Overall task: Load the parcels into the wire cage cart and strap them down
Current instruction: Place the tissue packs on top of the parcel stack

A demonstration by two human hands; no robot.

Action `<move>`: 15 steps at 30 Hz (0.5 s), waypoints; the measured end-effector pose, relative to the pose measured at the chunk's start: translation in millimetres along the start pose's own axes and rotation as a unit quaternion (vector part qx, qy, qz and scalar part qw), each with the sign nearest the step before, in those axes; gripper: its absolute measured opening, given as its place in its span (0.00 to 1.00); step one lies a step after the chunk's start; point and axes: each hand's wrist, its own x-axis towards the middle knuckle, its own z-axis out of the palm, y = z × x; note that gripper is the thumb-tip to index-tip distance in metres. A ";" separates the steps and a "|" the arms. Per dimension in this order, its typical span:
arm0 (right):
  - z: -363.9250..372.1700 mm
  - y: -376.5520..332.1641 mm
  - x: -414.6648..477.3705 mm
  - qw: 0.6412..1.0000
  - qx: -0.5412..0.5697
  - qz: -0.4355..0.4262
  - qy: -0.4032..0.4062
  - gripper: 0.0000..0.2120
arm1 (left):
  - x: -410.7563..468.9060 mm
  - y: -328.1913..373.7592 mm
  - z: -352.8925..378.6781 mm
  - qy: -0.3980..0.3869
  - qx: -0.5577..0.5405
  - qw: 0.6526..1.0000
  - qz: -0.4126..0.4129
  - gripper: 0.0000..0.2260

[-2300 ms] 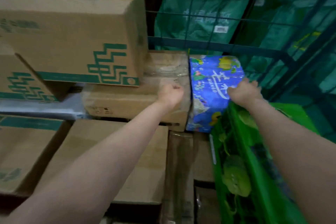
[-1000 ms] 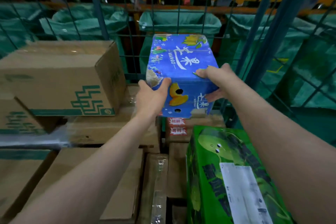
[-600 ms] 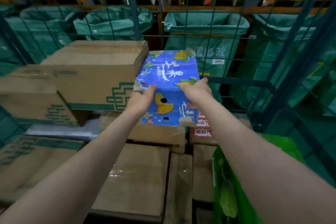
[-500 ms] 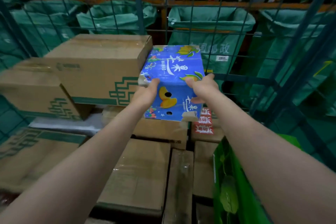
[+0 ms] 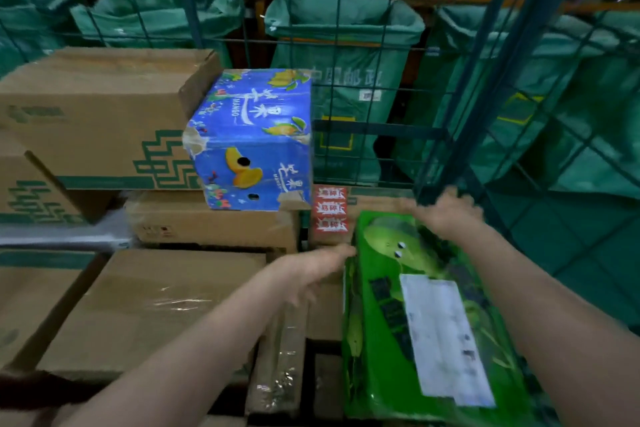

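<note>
A blue mango box (image 5: pixel 252 139) rests on a brown carton (image 5: pixel 214 224), tight against a large brown carton with green print (image 5: pixel 100 114). A green box with a white label (image 5: pixel 426 315) lies at the right of the cage. My left hand (image 5: pixel 311 270) is at the green box's left far corner, fingers spread. My right hand (image 5: pixel 446 211) is on its far right corner, blurred by motion. Neither hand plainly grips it. The wire cage wall (image 5: pixel 446 121) stands just behind.
Several brown cartons (image 5: pixel 152 305) fill the cage floor and left side. A carton with red stickers (image 5: pixel 329 211) sits behind the green box. Green mail sacks (image 5: pixel 343 55) hang on racks beyond the mesh.
Both hands let go of the blue mango box, which now sits on the brown carton beside the large one. The hands dropped down to the far end of the green box.
</note>
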 end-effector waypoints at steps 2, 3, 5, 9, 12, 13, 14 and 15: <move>-0.2 32.0 -1.9 0.996 0.014 0.059 -0.070 0.45 | 2.3 5.7 24.0 -0.050 0.046 0.998 -0.014 0.32; 0.1 47.2 -4.5 0.987 0.063 0.075 -0.127 0.45 | 1.6 11.8 38.7 -0.060 0.056 0.997 -0.013 0.32; 2.8 59.7 -11.7 0.957 0.153 0.066 -0.239 0.38 | 2.8 19.3 55.6 -0.042 0.046 0.998 -0.010 0.32; 3.0 67.6 -6.9 0.970 0.177 0.037 -0.164 0.37 | 15.6 35.5 59.5 0.070 -0.008 0.996 0.059 0.34; -8.1 59.0 11.1 0.976 0.203 0.011 -0.079 0.39 | 23.7 61.8 38.9 0.159 -0.059 0.979 0.114 0.30; -10.8 53.8 16.0 0.970 0.236 -0.017 -0.061 0.37 | 23.1 72.1 29.7 0.190 -0.062 0.971 0.128 0.26; -15.3 44.6 22.5 0.954 0.292 -0.049 -0.052 0.36 | 27.6 83.6 17.8 0.221 -0.061 0.963 0.140 0.29; -18.0 35.0 28.3 0.926 0.366 -0.075 -0.051 0.38 | 28.0 94.5 5.2 0.252 -0.055 0.954 0.155 0.33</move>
